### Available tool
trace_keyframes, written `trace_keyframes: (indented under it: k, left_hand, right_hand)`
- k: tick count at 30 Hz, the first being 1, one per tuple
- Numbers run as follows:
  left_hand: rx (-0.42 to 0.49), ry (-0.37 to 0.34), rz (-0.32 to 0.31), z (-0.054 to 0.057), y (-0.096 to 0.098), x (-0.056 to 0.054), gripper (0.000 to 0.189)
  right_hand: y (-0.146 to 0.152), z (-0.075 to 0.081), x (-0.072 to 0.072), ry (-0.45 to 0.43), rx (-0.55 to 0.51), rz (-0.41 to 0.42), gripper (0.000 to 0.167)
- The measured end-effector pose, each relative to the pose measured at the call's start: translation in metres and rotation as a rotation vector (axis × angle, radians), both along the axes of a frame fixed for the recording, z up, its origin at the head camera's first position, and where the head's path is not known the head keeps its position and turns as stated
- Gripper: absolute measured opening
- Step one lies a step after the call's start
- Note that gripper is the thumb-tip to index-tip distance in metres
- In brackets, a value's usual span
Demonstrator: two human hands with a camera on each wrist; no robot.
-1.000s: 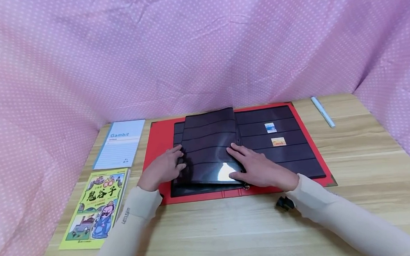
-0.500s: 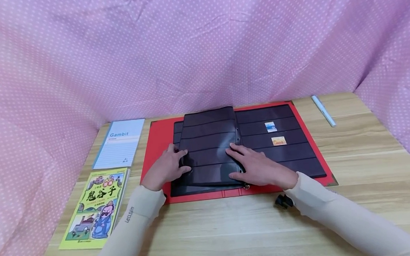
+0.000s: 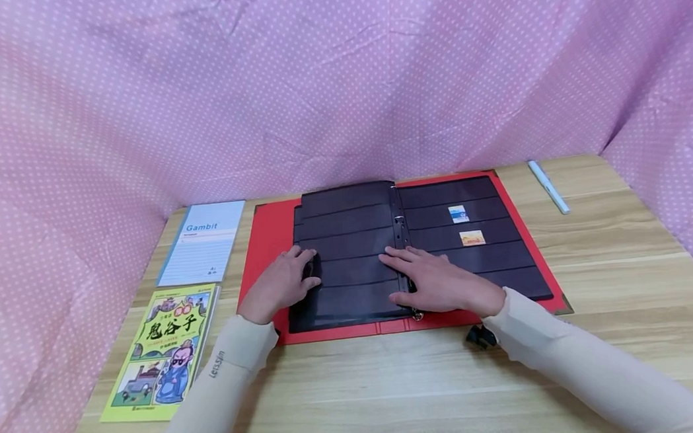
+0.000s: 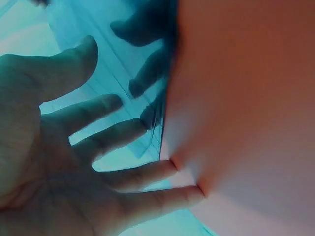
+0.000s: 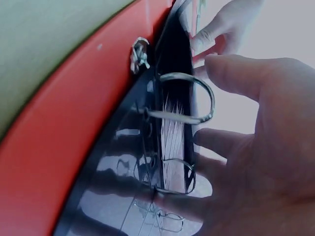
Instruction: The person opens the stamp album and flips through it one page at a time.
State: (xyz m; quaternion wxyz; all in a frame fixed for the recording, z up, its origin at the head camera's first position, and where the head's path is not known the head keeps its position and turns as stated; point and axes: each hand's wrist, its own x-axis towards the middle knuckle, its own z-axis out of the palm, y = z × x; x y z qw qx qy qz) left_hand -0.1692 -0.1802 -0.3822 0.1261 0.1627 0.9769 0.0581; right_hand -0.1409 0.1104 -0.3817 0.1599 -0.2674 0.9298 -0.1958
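Stretching left to right, the red binder (image 3: 354, 242) lies open

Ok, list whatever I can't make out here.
Head view: details of the blue stamp and orange stamp, too small.
Head view: part of the right-hand page, hidden by the right hand.
Head view: what the black object is, too small.
Left wrist view: the base of the left hand, cut off by the left edge.

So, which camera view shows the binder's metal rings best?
The right wrist view: there the metal rings appear large and curved. The head view shows them tiny, near the right hand; the left wrist view shows none.
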Motion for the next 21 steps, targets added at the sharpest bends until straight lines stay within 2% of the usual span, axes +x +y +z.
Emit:
trace_keyframes:
  k: [4, 7, 11, 16, 21]
  left_hand:
    - [-0.031, 0.014, 0.001, 0.000, 0.000, 0.001, 0.073]
    - [-0.032, -0.018, 0.035, 0.000, 0.001, 0.001, 0.076]
    - [-0.002, -0.062, 0.095, 0.000, 0.003, 0.000, 0.078]
    - [0.011, -0.118, 0.132, 0.002, 0.003, 0.000, 0.079]
    - [0.004, -0.134, 0.147, 0.002, 0.000, 0.001, 0.077]
  right_hand:
    - [0.000, -0.001, -0.001, -0.016, -0.014, -0.008, 0.075]
    - [0.005, 0.000, -0.003, -0.045, -0.069, -0.023, 0.077]
    - [0.023, 0.001, -0.009, -0.081, -0.130, -0.097, 0.076]
    - [0.062, -0.003, -0.008, -0.041, -0.070, -0.210, 0.068]
    - [0.112, -0.011, 0.005, 0.028, 0.016, -0.270, 0.067]
